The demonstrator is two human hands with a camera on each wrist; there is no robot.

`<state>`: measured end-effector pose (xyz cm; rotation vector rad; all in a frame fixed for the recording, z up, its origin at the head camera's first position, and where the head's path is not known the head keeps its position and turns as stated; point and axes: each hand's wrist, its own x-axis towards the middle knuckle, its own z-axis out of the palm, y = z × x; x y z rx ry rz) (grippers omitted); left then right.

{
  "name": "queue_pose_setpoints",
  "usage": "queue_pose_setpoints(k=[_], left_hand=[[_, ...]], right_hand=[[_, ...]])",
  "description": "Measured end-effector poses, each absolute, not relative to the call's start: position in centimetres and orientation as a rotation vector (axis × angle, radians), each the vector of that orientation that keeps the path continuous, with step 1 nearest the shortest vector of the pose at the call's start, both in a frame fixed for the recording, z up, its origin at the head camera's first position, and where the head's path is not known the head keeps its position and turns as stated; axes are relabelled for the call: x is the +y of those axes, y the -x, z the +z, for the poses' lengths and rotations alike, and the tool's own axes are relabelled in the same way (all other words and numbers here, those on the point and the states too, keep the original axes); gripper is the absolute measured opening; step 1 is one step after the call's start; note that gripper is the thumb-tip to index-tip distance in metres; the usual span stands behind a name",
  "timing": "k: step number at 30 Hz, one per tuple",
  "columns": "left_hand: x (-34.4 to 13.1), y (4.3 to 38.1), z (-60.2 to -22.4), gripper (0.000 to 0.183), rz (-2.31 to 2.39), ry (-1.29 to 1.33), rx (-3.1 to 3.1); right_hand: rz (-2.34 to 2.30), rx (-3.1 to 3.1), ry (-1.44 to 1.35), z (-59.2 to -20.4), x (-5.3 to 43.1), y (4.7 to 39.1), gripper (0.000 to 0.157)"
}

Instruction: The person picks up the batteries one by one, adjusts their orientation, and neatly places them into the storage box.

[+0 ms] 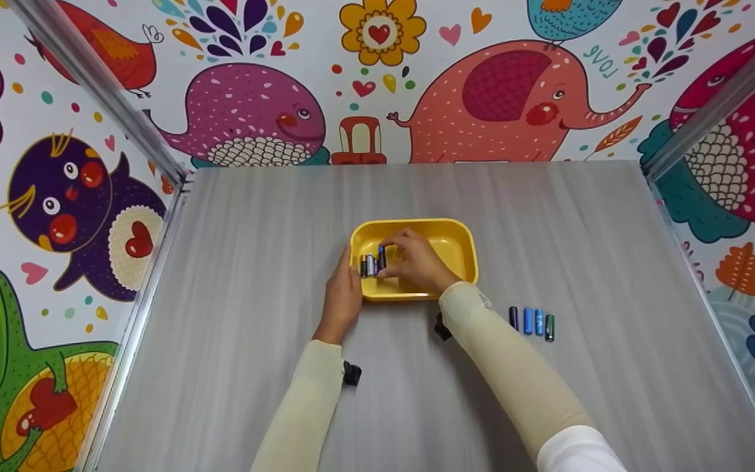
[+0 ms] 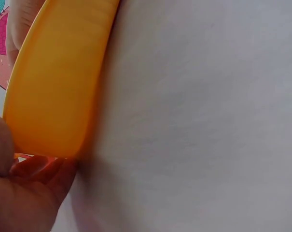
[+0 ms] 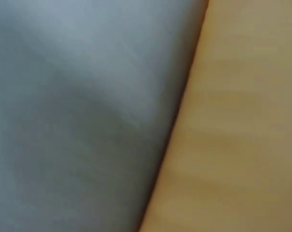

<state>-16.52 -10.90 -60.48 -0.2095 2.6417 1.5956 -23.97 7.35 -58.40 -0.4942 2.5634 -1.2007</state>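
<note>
A yellow plastic tray (image 1: 459,231) sits mid-table, and its side wall (image 2: 63,82) fills much of the left wrist view's left part. My left hand (image 1: 343,295) grips the tray's left end, thumb at the rim and fingers along the outside. Over the tray, my right hand (image 1: 417,262) pinches a dark blue battery (image 1: 382,257) lengthwise between thumb and fingertips. Beside it, a few batteries (image 1: 369,265) lie side by side against the tray's left wall. The right wrist view shows only the tray's outer wall (image 3: 232,121) and the table, no fingers.
Right of the tray, several batteries in black, blue and green (image 1: 550,328) lie in a row on the grey table (image 1: 253,262), close to my right forearm. Printed cartoon panels (image 1: 489,98) with metal corner strips (image 1: 718,105) stand round the table's back and sides.
</note>
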Motion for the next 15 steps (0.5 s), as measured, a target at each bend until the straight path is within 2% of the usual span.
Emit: queue_pose_setpoints(k=[15], left_hand=[[-11.0,16.5,-60.7,0.054,1.595,0.149,2.718]], right_hand=[[-1.08,2.619,0.461,-59.9,7.0,23.9,0.057]])
